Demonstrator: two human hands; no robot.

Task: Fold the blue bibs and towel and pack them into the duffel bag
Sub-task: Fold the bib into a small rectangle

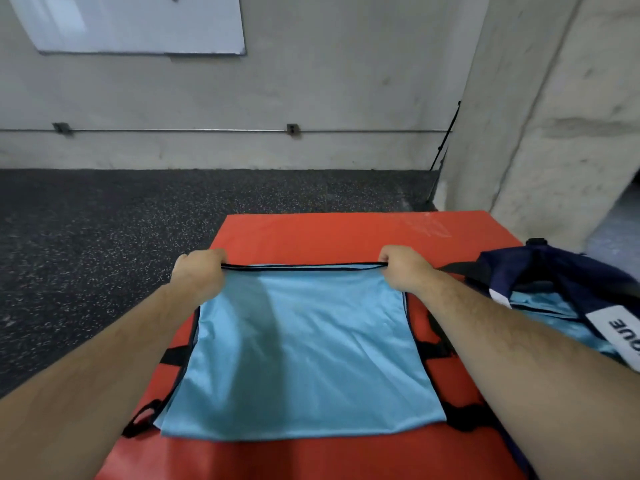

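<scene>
While both fists pinch the far hem, the head view shows a fold in progress on the blue bib [301,351]. Person's left hand [199,275] is curled tight round the left corner of the black-trimmed hem [301,266]; the right hand [401,268] is curled the same way round the right corner. The hem is pulled taut in a straight line between the two fists. Whether it is lifted or at mat level, cannot tell.

The bib spreads from the hands back toward the person's body, flat on the red mat [311,233]. It is mostly smooth, with shallow creases nearer the right forearm. Layered edges show below the left wrist, so it is either already doubled or several pieces are stacked; unclear which. Some black straps [142,419] stick out from under the cloth, outside both forearms.

A navy duffel bag [561,275] lies just outside the right hand and forearm. Its mouth is open toward the bib, with light blue cloth [540,303] already inside and a white label [620,332] on its side. Beyond the hands are a speckled floor [104,220], a concrete wall and a whiteboard [138,22], with a pillar [554,116] past the bag.

Judged step: folding, not packing. Some blue cloth seems packed; this piece is not. The next move likely calls for bringing the hem toward the near edge with both corners level so the halves line up. After that the straps get tucked in, then a sideways carry to the bag on the right-hand side. Risk: thin cloth sliding out of square.
</scene>
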